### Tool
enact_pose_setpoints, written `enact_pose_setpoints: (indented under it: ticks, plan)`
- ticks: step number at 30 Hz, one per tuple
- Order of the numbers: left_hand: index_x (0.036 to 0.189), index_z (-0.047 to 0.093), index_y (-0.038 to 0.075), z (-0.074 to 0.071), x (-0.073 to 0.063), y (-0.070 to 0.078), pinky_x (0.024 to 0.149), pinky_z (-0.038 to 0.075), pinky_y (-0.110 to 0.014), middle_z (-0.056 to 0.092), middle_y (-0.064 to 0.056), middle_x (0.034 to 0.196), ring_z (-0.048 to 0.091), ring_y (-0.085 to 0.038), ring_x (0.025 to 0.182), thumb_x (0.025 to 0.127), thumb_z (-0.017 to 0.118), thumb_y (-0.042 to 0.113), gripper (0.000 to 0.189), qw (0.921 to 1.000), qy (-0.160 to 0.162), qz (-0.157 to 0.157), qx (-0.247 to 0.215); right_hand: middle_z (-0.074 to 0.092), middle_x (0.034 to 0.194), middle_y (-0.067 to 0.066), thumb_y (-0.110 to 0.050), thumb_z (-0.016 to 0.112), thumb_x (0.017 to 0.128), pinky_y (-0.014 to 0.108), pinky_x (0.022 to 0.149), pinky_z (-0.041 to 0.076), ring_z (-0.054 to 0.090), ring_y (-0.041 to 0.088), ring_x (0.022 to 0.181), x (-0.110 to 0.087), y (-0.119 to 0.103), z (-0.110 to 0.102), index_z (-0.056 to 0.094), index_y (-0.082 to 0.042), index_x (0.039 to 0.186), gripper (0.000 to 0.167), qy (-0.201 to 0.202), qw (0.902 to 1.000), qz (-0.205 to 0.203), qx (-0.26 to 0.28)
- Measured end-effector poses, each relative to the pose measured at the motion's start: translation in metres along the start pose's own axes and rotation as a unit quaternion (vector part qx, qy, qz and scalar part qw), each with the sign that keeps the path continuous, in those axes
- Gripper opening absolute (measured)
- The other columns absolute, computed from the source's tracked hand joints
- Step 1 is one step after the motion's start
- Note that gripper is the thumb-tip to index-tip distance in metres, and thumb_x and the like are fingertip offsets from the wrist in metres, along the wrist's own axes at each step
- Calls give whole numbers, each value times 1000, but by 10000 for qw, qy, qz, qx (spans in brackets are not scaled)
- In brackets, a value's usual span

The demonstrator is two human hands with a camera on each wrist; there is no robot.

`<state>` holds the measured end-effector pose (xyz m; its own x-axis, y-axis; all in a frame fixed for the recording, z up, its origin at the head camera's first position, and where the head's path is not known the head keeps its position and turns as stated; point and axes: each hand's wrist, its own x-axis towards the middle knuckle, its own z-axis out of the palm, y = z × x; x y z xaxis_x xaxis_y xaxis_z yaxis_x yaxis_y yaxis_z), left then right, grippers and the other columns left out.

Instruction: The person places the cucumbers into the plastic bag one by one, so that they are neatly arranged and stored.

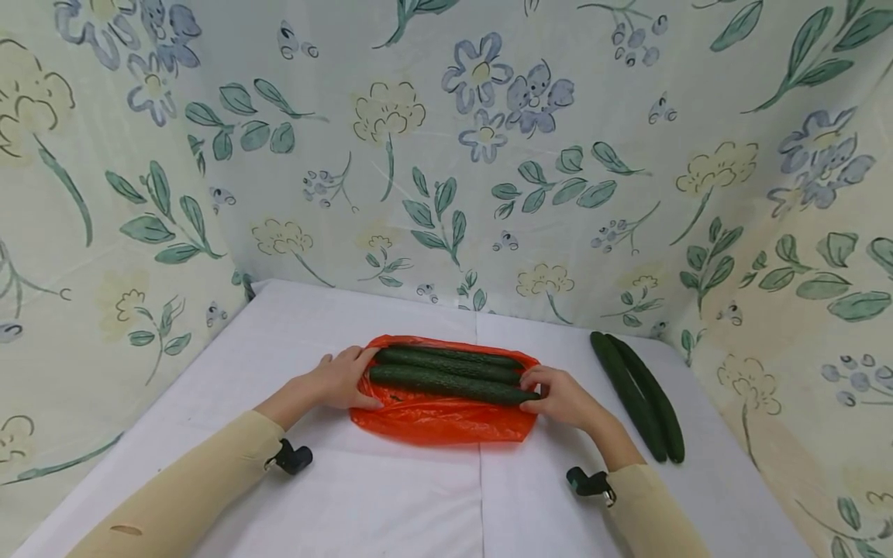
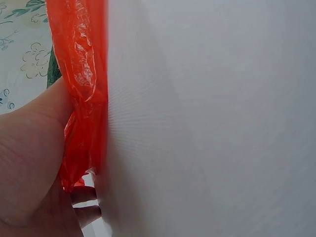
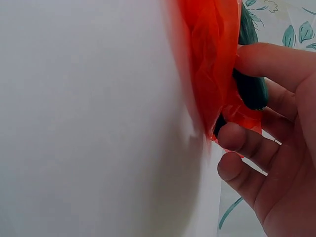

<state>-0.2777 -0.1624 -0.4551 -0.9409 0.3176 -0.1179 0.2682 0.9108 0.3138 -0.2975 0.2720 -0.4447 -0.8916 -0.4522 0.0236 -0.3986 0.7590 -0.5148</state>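
A red plastic bag point(image 1: 446, 422) lies on the table, its upper side drawn open around dark green cucumbers point(image 1: 449, 381) lying side by side. My left hand point(image 1: 345, 377) holds the bag's left end, thumb on the near side and fingers on the far side. In the left wrist view, crinkled red film hangs beside the left thumb point(image 2: 61, 96). At the opposite end, my right hand point(image 1: 561, 395) grips the tip of the nearest cucumber, with bag film at the thumb. The right wrist view shows that cucumber's rounded end point(image 3: 251, 89) between thumb and curled fingers.
Two more cucumbers point(image 1: 640, 395) lie together on the white tablecloth point(image 1: 391, 496), to the right of my right hand. A floral curtain point(image 1: 432, 170) rises behind the table and along both sides. Each wrist carries a small black camera point(image 1: 589, 482).
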Motion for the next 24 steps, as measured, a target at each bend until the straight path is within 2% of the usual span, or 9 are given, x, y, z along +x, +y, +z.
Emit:
enact_pose_setpoints:
  ticks: [5, 8, 13, 24]
  plan:
    - [159, 26, 11, -1, 0, 0, 113, 26, -69, 38, -20, 152, 38, -38, 140, 76, 78, 65, 111, 10000, -2, 13, -20, 60, 90, -1, -24, 81, 85, 31, 61, 51, 54, 20, 80, 0, 1, 1, 68, -23, 99, 19, -106, 9996, 242, 71]
    - [159, 26, 11, 0, -1, 0, 113, 27, -69, 39, -20, 152, 38, -38, 140, 76, 77, 65, 111, 10000, -2, 17, -6, 59, 86, 1, -26, 80, 86, 31, 61, 51, 55, 20, 80, 1, 2, 2, 67, -22, 98, 19, -146, 9990, 417, 99]
    - [159, 26, 11, 1, -1, 0, 112, 27, -70, 39, -20, 151, 39, -38, 140, 76, 78, 65, 112, 10000, 5, 15, -1, 60, 88, 1, -27, 79, 88, 31, 65, 50, 54, 20, 83, 1, 3, 3, 66, -21, 100, 18, -51, 9986, 518, 43]
    - [158, 26, 11, 2, 1, 1, 112, 27, -70, 40, -20, 150, 39, -38, 140, 74, 77, 67, 113, 10000, 39, -24, 8, 65, 95, -2, -30, 78, 89, 29, 71, 54, 57, 18, 86, 2, 3, 4, 69, -21, 109, 24, 440, 9970, 631, -130]
